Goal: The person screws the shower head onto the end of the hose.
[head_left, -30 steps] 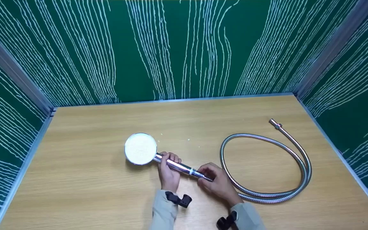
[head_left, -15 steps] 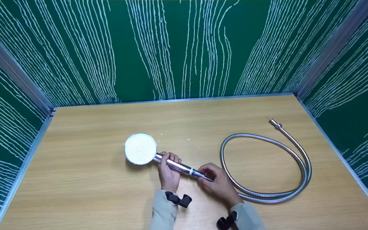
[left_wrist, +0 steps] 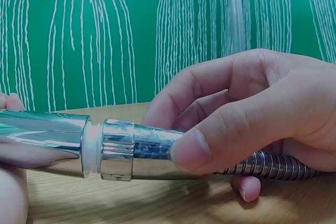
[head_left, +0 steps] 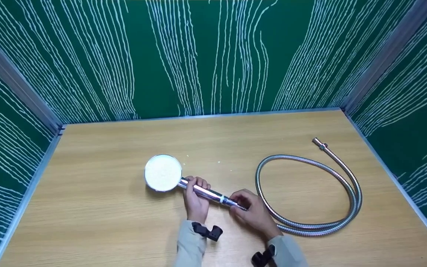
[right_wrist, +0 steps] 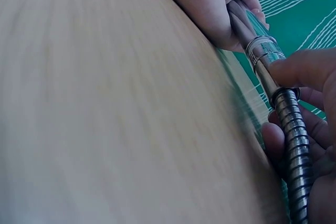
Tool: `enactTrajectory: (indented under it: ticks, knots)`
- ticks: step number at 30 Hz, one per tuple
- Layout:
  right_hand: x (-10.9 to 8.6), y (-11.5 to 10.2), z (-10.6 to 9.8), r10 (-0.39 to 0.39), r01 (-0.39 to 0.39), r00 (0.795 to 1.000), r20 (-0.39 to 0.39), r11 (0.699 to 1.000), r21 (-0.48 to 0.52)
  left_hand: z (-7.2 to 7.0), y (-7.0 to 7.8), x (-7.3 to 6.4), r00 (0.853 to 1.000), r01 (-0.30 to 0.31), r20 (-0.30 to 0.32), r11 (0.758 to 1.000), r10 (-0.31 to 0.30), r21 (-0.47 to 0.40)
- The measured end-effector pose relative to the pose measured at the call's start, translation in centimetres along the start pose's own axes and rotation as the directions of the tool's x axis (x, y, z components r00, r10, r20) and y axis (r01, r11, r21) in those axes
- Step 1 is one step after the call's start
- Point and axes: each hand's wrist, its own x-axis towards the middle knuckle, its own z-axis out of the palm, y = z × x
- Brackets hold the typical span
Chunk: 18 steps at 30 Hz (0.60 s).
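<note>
A chrome shower head (head_left: pixel 163 173) with a round white face points upward at the middle of the table. My left hand (head_left: pixel 197 200) grips its handle (head_left: pixel 207 193). At the handle's lower end, my right hand (head_left: pixel 255 213) pinches the chrome hose connector (left_wrist: pixel 152 148) between thumb and fingers. In the left wrist view a white threaded ring (left_wrist: pixel 93 149) shows between handle and connector, the two lined up end to end. Ribbed metal shower hose (right_wrist: pixel 294 145) runs out of the connector, under the right palm, in the right wrist view.
The hose lies in a wide loop (head_left: pixel 291 157) to the right of the hands. Its free end with a nut (head_left: pixel 321 146) points to the back. Small white specks (head_left: pixel 219 162) dot the wooden table (head_left: pixel 98 207). Green walls (head_left: pixel 154 74) with white lines enclose the back and sides.
</note>
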Motion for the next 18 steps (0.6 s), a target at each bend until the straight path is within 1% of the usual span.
enactTrajectory:
  ticks: [6, 8, 15, 18]
  knots:
    - [-0.01, -0.04, -0.01, 0.005, -0.005, 1.000, 0.005, 1.000, 0.003, -0.17, -0.04, 0.04, 0.999, -0.006, 0.038, 1.000, 0.006, 0.001]
    - [0.01, 0.00, -0.01, -0.007, 0.007, 1.000, 0.002, 1.000, 0.007, -0.19, -0.06, 0.07, 0.999, -0.008, 0.047, 1.000, 0.008, 0.002]
    - [0.04, 0.23, -0.07, -0.034, 0.035, 0.999, -0.009, 0.998, 0.050, -0.10, -0.02, 0.07, 1.000, -0.006, 0.028, 1.000, 0.006, -0.004]
    - [0.02, 0.29, -0.04, -0.047, 0.048, 0.999, -0.014, 0.997, 0.052, -0.04, 0.06, 0.02, 1.000, -0.004, 0.020, 1.000, 0.004, -0.005]
